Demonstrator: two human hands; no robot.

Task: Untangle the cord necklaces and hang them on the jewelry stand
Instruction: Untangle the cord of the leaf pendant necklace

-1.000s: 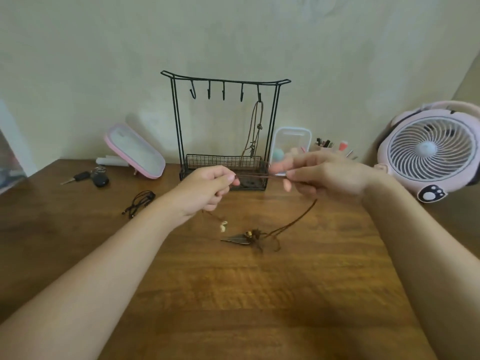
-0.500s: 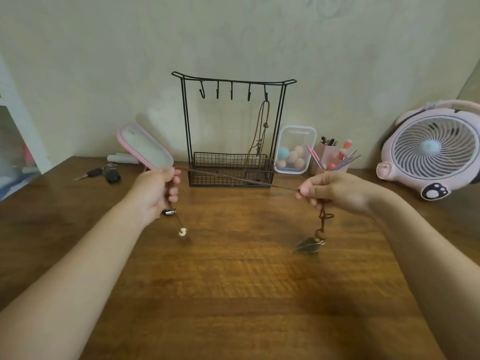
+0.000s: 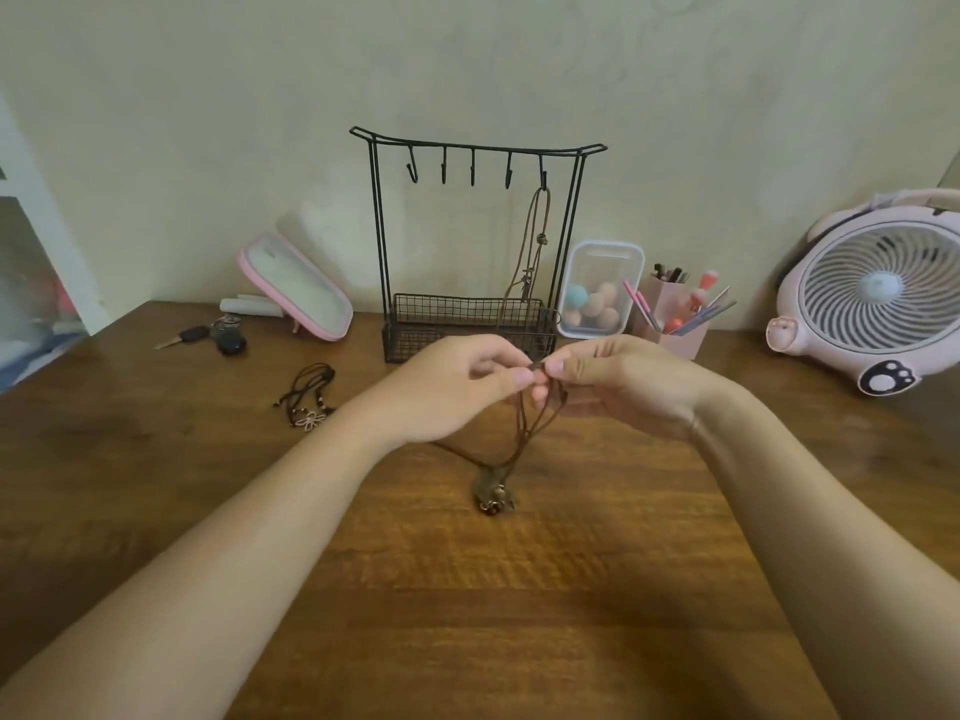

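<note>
Two hands pinch a brown cord necklace [image 3: 524, 433] before the jewelry stand [image 3: 475, 252].
Left hand [image 3: 452, 392] and right hand [image 3: 623, 381] meet fingertip to fingertip (thumbs and forefingers closed on the cord); its pendant [image 3: 493, 493] rests on the table [image 3: 467, 615].

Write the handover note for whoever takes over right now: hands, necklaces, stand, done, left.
Left hand and right hand both pinch the brown cord necklace in front of the jewelry stand; its pendant is down at the table.
Done: one tan necklace hangs on the rightmost hook; four hooks are free.
Left: hang the held one once its cords run free, then do the dark necklace bunched on the table's left side.
</note>
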